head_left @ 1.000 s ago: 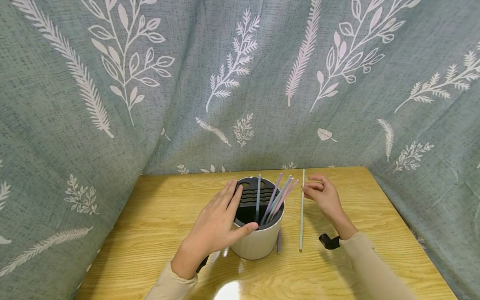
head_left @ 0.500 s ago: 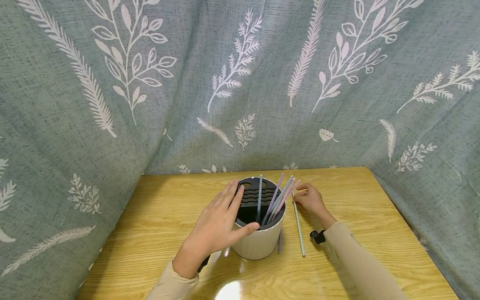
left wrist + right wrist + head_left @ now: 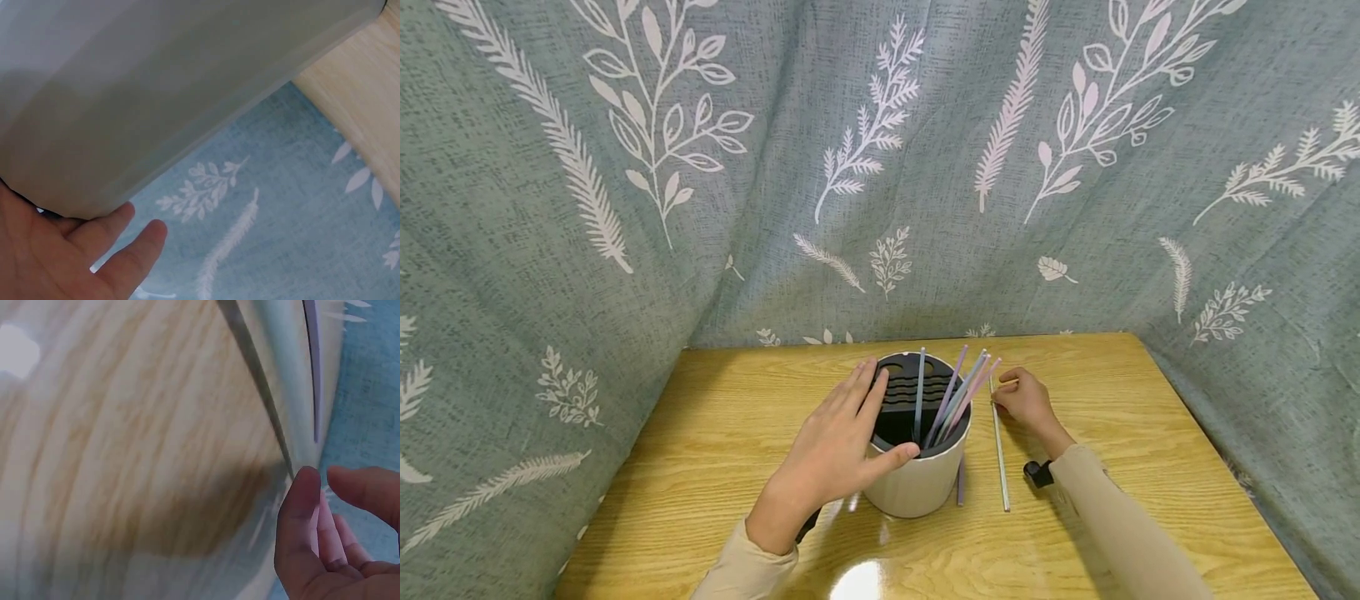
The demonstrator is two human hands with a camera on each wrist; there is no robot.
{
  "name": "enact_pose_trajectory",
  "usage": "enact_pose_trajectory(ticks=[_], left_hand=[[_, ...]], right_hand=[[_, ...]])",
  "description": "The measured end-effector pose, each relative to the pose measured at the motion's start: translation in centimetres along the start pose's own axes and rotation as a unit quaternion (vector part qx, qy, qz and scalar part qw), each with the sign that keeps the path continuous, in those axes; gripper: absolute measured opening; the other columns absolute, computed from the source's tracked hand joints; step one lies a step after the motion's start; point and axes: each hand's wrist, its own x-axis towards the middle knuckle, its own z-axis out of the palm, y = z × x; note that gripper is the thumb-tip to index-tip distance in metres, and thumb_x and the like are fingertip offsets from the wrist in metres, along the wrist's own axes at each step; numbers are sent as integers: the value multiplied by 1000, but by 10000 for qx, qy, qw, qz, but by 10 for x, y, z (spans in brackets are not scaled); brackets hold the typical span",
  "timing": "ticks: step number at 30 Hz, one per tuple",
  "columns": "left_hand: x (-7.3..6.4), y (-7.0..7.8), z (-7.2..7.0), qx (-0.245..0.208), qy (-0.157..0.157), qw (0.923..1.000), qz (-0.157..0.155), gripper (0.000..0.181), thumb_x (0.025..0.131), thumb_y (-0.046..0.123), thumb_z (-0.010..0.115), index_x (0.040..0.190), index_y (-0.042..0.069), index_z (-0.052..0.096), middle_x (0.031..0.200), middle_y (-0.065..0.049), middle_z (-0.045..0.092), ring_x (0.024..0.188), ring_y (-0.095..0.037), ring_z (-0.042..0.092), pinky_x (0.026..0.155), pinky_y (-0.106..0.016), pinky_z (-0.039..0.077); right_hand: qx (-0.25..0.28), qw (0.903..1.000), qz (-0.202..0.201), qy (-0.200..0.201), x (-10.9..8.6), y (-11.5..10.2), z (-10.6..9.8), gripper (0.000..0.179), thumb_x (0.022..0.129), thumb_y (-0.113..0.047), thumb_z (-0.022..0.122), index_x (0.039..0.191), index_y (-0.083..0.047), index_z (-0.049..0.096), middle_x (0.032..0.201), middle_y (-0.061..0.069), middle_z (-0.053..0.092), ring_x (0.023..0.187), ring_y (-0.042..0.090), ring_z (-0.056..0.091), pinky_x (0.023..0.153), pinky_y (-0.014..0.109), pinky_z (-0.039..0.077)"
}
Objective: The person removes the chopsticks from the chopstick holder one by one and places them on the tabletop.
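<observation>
A cream round holder (image 3: 913,487) with a black slotted insert (image 3: 898,404) stands upright on the table. Several blue, purple and pink drinking straws (image 3: 957,404) lean in its opening. My left hand (image 3: 827,454) rests along the left rim with its fingers extended and the thumb across the front edge. In the left wrist view, the holder's pale side (image 3: 156,94) fills the upper part. To the right of the holder, my right hand (image 3: 1026,404) pinches a pale green straw (image 3: 1002,467) near its far end. The straw's near end appears raised above its shadow in the right wrist view.
A purple straw (image 3: 960,483) lies on the wooden table (image 3: 737,417) close to the holder's right side. Leaf-patterned grey-blue cloth (image 3: 790,275) hangs behind the table and at both sides.
My right hand has moved left and nearer the holder with the green straw, whose far end has come lower. The left hand has stayed on the rim.
</observation>
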Motion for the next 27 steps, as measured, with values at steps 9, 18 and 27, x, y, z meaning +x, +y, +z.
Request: enact_pose_trajectory(ticks=[9,18,27], left_hand=[[1,0,0,22,-31,10000,8,101,92,80,33,161,8,15,166,-9,4,151,-24,10,119,-42,20],[-1,-1,0,-5,42,10000,2,101,92,80,34,161,7,17,166,-10,7,151,-25,12,118,-42,21],[-1,1,0,14,53,10000,-51,101,91,81,33,161,9,18,166,-9,8,150,-25,16,117,-44,26]], right_hand=[[1032,9924,-621,253,-33,-28,-21,35,97,-7,65,127,8,56,106,22,66,92,40,68,79,43,59],[2793,9244,-2590,193,-94,-87,-32,28,95,5,65,121,10,57,105,19,67,90,22,70,81,36,58],[3032,8924,-3337,-158,-119,-115,-21,35,90,12,67,122,14,53,108,8,69,101,20,66,86,32,55]])
